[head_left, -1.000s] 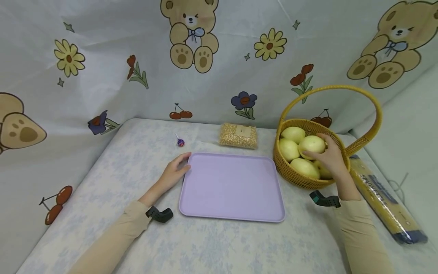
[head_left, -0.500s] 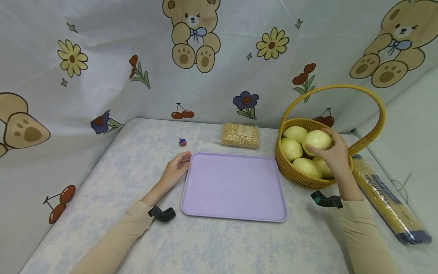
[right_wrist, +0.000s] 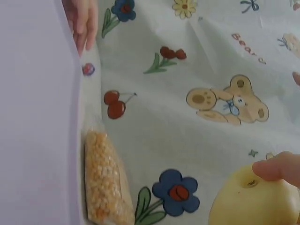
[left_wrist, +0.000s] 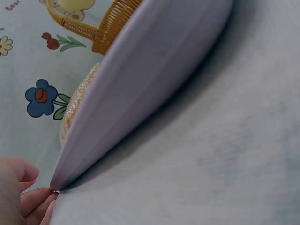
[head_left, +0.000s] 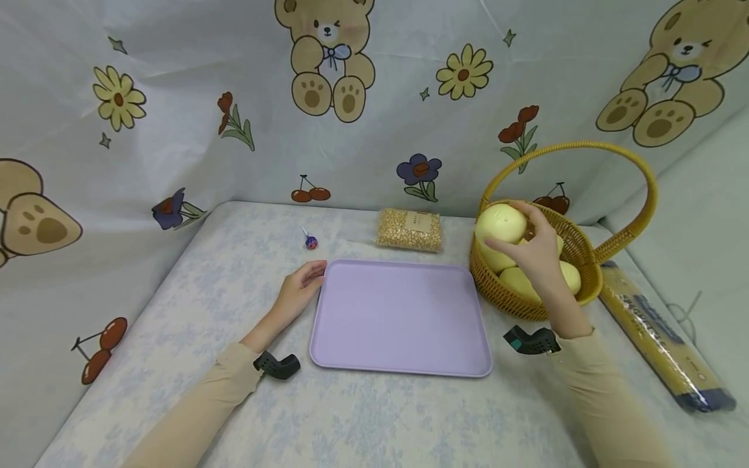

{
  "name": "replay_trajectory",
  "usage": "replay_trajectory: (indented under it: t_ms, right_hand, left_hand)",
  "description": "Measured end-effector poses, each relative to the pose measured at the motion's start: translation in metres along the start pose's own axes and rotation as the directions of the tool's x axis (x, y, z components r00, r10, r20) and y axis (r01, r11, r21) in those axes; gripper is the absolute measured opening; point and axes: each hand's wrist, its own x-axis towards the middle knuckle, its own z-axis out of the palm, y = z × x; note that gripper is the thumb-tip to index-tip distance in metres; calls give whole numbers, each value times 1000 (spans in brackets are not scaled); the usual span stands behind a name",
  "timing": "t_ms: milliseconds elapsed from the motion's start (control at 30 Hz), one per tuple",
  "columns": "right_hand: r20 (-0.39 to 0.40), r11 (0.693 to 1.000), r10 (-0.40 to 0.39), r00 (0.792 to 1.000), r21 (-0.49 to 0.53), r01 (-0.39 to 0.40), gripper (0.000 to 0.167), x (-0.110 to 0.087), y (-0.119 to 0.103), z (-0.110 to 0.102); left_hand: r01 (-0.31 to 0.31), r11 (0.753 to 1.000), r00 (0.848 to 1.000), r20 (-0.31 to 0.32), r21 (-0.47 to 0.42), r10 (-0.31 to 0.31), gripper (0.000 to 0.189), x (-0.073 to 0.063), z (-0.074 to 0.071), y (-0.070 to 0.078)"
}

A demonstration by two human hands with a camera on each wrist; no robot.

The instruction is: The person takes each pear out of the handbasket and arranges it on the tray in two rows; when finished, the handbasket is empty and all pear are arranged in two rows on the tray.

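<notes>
Although your left hand (head_left: 295,289) keeps its place by the left edge of the tray (head_left: 400,318), its fingers relaxed and slightly spread, touching the rim rather than visibly gripping it, your right side has changed. The tray lies flat on the table (head_left: 374,422) and carries nothing. Beyond its right edge, your right hand (head_left: 541,250) pinches a fruit (head_left: 500,223) between thumb and fingers. Compared with half a second ago, hand and fruit are further left: the fruit is over the basket's (head_left: 503,299) left part instead of its right. That seems to put it on the side facing the tray, with only the basket's rim between them. You cannot tell from here whether its underside touches the other fruits (head_left: 521,283) below.

The handle (head_left: 573,145) arches above and behind your grip and looks likely to matter if you lift high or back. To the basket's right, a spaghetti pack (head_left: 667,344) lies slanted along the table. Just past the tray's far edge sits a bag of grain (head_left: 409,229), with a lollipop (head_left: 311,242) to its left. Neither lies between fruit and tray. Farthest off hangs the printed cloth (head_left: 363,156).
</notes>
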Motion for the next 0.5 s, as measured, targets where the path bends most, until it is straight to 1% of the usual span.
replay_trajectory:
  t_ms: [67,133,167,333,500]
  right_hand:
    - [35,999,-15,999,34,14,72,1,-10,13]
    - [78,998,-33,996,64,28,71,2,-18,26]
    - [94,997,-44,995,64,38,71,2,-22,33]
    - [155,991,-104,983,102,88,72,2,-33,69]
    - [227,987,-118,967,134,89,73,-3,-40,103]
  left_hand:
    - [-2,1000,1000,-2,4,2,37,0,-1,-2]
    - [3,1000,1000,-5,-11,-3,36,0,-2,-3]
    - [2,1000,1000,-3,-13,-2,36,0,-2,-3]
    - [17,999,1000,6,-29,-16,35,0,-2,-3]
    - [19,999,1000,2,-28,-19,34,2,-1,-2]
